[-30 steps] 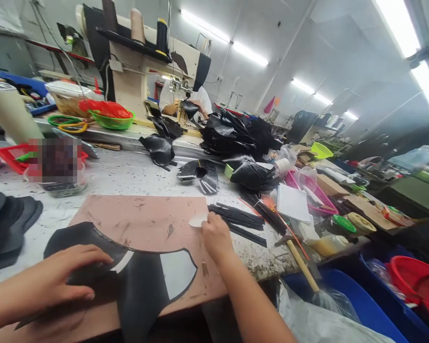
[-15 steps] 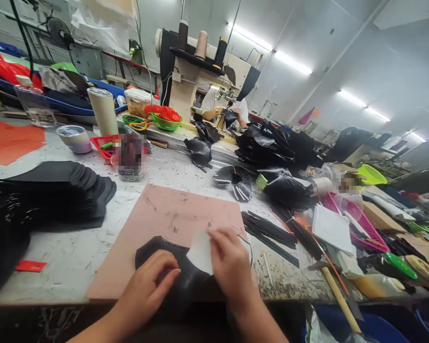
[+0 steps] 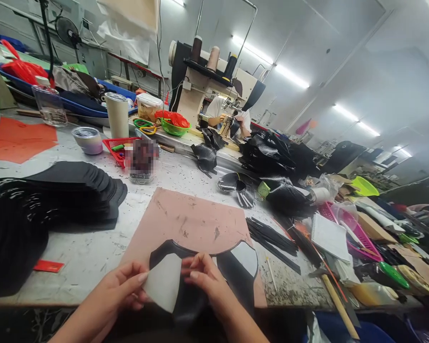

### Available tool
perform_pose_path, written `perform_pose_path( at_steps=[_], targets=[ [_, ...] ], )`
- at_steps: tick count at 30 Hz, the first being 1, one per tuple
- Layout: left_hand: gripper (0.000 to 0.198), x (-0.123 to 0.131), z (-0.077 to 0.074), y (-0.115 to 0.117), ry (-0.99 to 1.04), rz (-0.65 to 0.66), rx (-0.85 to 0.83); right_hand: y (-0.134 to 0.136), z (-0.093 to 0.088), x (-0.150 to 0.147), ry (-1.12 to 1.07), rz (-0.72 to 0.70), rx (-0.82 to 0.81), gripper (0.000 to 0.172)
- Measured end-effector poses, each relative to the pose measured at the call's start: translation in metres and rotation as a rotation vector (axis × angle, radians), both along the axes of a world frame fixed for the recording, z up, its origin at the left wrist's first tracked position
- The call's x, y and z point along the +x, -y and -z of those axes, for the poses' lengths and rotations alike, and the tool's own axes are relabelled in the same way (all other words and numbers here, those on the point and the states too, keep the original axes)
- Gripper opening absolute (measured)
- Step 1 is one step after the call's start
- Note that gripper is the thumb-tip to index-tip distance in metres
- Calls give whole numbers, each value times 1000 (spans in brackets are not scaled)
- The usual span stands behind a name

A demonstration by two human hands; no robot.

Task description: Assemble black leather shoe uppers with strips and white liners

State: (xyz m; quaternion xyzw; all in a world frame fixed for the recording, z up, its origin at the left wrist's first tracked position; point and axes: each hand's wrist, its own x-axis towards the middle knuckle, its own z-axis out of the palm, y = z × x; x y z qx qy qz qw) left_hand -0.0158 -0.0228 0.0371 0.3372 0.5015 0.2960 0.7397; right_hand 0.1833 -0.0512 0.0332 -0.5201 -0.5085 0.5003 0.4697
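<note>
My left hand [image 3: 123, 288] pinches the left edge of a thin whitish patch [image 3: 163, 283] with curved sides, held above a black leather piece [image 3: 196, 297]. Close to the patch's right edge is my right hand [image 3: 209, 278], its fingers apart and nothing plainly gripped in them. Beneath both hands the leather piece lies partly on a pink board [image 3: 196, 216] and hangs over the table's front edge. A pale grey-white patch [image 3: 245, 258] lies on its right end. My hands and the lifted patch hide part of the leather.
At left are stacked black pieces [image 3: 78, 195] and a red strip [image 3: 49, 266]. Black strips [image 3: 271, 243], a white stick [image 3: 271, 274] and a hammer [image 3: 339, 307] lie at right. Behind are a red basket [image 3: 116, 150] and a sewing machine [image 3: 196, 85] with a person at it.
The whitish patch has passed from my right hand to my left and moved leftward. My left hand has left the leather piece. The pale patch on the leather's right end now shows.
</note>
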Motion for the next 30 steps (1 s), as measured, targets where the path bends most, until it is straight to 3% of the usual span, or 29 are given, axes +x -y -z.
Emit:
perform_pose_path(
  at_steps=[2, 4, 7, 10, 14, 17, 20, 23, 25, 26, 28, 30],
  targets=[
    [29, 4, -2, -3, -52, -17, 41, -2, 7, -4, -220, -11, -83, 26],
    [30, 9, -2, -7, -145, -51, 76, -3, 10, -9, -262, 83, -68, 30],
    [32, 12, 3, -12, -230, -34, 109, -3, 8, -11, -67, 185, -73, 18],
    [31, 9, 13, -19, -251, 26, 168, -3, 1, -10, 313, 203, 0, 2],
    [21, 6, 22, -29, -450, 59, 428, -6, 3, -12, 642, 171, 195, 17],
    [15, 4, 20, -35, -709, 165, 570, -10, 7, -16, 694, 155, 200, 19],
    [17, -1, 15, -37, -776, 271, 617, -10, 6, -14, 635, 171, 214, 15],
    [21, -6, 10, -33, -802, 224, 642, -6, -3, -10, 611, 328, 431, 11],
    [21, -4, 7, -27, -734, 158, 619, -3, -9, -11, 702, 461, 672, 17],
    [22, -1, 7, -23, -626, 144, 580, -2, -11, -12, 763, 460, 782, 21],
    [28, 10, 6, -15, -307, 149, 422, -1, -13, -18, 855, 296, 923, 23],
    [35, 20, 7, -9, -55, 122, 200, 1, -13, -25, 844, 84, 903, 20]
  ],
)
